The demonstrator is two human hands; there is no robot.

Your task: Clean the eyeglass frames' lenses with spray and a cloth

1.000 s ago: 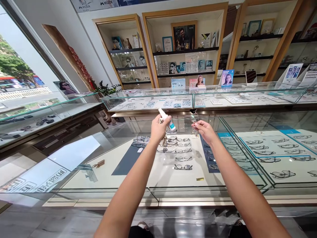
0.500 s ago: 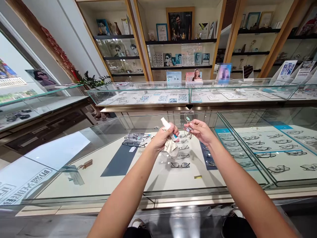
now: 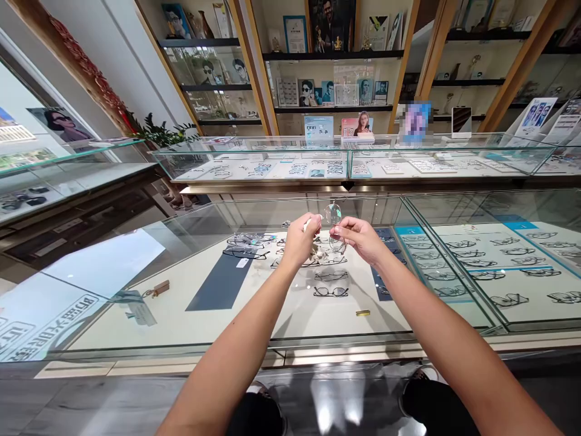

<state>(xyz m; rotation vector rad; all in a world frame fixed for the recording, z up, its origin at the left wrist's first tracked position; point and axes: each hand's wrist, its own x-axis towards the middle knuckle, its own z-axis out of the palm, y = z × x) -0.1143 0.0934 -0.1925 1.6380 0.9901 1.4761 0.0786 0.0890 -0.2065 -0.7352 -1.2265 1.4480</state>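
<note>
My right hand (image 3: 361,237) pinches a pair of thin-rimmed eyeglasses (image 3: 333,213), turned so that one lens stands above the other. Just left of it, my left hand (image 3: 300,241) is closed around a small white spray bottle (image 3: 307,226), mostly hidden by the fingers now. The bottle's top is close to the upper lens. A crumpled pale cloth (image 3: 319,252) hangs beneath the same hand, partly covered by it. Both hands are above the glass display case (image 3: 290,315).
Rows of eyeglasses (image 3: 331,292) lie inside the case below. A small yellow object (image 3: 362,313) and a brown key fob (image 3: 160,288) are nearer the front and left. Another glass counter (image 3: 254,169) runs across behind, with shelves (image 3: 333,56) beyond.
My left hand has turned and risen, swinging the bottle's top toward the lens. My right hand has brought the eyeglasses left, closer to the bottle. The view has tilted slightly down.
</note>
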